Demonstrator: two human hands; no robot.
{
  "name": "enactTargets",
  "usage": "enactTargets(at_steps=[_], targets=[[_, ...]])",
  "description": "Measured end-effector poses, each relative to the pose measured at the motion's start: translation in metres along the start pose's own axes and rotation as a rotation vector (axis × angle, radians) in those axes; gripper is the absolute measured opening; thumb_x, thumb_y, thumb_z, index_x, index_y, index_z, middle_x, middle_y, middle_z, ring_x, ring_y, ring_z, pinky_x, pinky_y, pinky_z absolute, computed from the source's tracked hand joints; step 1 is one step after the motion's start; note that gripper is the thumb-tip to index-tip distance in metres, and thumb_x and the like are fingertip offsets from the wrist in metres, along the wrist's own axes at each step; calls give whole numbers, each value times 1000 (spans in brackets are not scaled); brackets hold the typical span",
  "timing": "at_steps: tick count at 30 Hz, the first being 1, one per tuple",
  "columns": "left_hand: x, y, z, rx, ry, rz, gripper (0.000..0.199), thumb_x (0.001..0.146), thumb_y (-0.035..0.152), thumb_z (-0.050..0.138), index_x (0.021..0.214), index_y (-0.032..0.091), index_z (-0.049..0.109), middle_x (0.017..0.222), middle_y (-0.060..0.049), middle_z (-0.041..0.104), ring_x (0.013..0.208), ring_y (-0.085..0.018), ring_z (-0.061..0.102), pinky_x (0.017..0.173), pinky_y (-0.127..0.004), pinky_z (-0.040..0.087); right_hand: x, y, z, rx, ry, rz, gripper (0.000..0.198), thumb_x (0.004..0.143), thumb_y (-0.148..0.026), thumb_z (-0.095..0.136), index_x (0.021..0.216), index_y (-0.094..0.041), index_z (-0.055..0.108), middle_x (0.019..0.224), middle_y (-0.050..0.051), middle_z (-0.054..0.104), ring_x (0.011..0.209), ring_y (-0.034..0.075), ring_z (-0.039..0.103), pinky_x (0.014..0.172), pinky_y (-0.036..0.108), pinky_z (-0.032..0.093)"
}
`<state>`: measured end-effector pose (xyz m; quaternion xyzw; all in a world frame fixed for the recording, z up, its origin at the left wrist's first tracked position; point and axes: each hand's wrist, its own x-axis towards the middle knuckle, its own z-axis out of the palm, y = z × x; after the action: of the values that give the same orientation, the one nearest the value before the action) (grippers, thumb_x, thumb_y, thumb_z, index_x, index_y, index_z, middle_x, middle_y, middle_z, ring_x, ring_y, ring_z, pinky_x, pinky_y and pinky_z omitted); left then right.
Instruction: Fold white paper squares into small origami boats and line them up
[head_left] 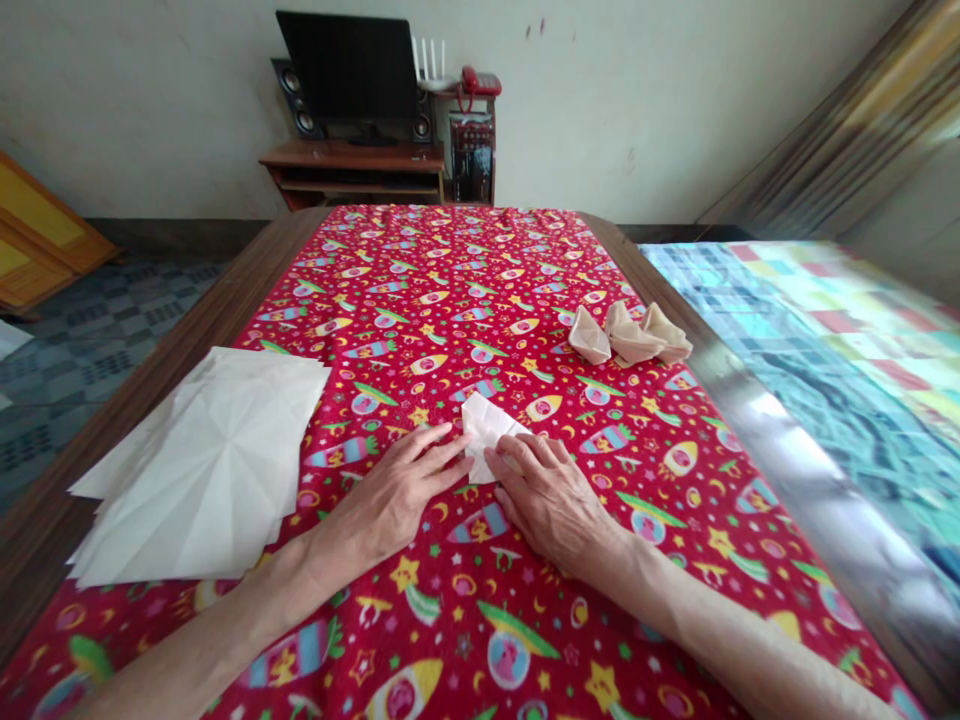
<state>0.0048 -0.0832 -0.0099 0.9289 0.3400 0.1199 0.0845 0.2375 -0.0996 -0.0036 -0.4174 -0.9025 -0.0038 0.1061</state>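
A small piece of folded white paper lies on the red patterned cloth in front of me. My left hand has its fingers stretched out, the tips at the left edge of the paper. My right hand covers the paper's right end, with bent fingers and thumb closed on it; that end is hidden beneath them. To the left lies a stack of creased white paper sheets. Several folded paper pieces, boat-like in shape, sit together at the right, beyond my right hand.
The cloth covers a table with brown wooden edges. Past its far end stand a monitor on a desk and a red telephone. A bed with a checked cover adjoins the right side.
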Motion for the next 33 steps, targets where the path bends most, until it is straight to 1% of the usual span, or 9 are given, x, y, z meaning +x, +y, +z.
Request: enactTargets(at_steps=[6,12,16,18,20,23,26,30,33], targets=[[-3,3,-1,6,-15,3,55,84,0,37,134,22,48,146,-2,41,137,-22,28,112,-43,34,0,0,0,8,-12,-1,28,94,-25,43,119,-16,53,122,11,53,108,26,46,88,41,43],[-16,4,3,57,1,51,64,79,-5,35,134,26,48,144,0,42,138,-21,28,111,-46,35,0,-1,-1,-3,1,-5,28,94,-24,43,119,-16,53,120,11,53,108,26,46,89,41,43],[-19,2,3,-15,33,72,59,82,-3,35,134,22,48,142,-2,45,136,-19,33,111,-41,37,0,-1,0,8,6,-1,28,94,-24,43,119,-16,53,120,12,54,108,26,46,88,41,43],[-14,1,1,-65,83,55,56,85,-1,33,136,19,45,142,-5,45,136,-18,33,111,-38,38,0,-1,1,16,1,0,28,95,-24,42,119,-16,53,120,11,53,108,26,46,88,41,43],[-6,3,0,-79,99,42,58,86,0,33,141,17,37,145,-6,42,137,-19,31,111,-38,37,0,-1,1,24,2,3,28,95,-25,42,118,-16,53,121,11,53,108,26,46,89,41,43],[4,9,0,-34,29,87,60,86,5,38,145,18,29,148,-6,37,138,-20,29,113,-41,33,-1,-1,2,39,13,15,26,94,-25,44,117,-17,55,122,11,52,110,25,45,91,41,43],[7,16,1,35,-29,107,55,90,13,40,143,19,32,149,-7,35,139,-22,28,114,-45,29,-2,0,1,51,10,28,29,94,-26,44,120,-17,53,122,11,52,110,25,45,91,40,43],[5,20,2,75,-36,96,50,92,17,40,141,19,36,148,-8,37,139,-22,28,114,-46,28,-2,-1,-2,53,-3,48,30,95,-29,41,120,-18,53,120,10,52,105,24,46,89,39,42],[5,21,3,63,-24,94,49,91,16,41,140,20,38,146,-8,40,137,-23,32,113,-46,29,0,-3,-5,32,8,90,28,97,-29,39,119,-20,54,112,10,54,98,23,47,85,38,41]])
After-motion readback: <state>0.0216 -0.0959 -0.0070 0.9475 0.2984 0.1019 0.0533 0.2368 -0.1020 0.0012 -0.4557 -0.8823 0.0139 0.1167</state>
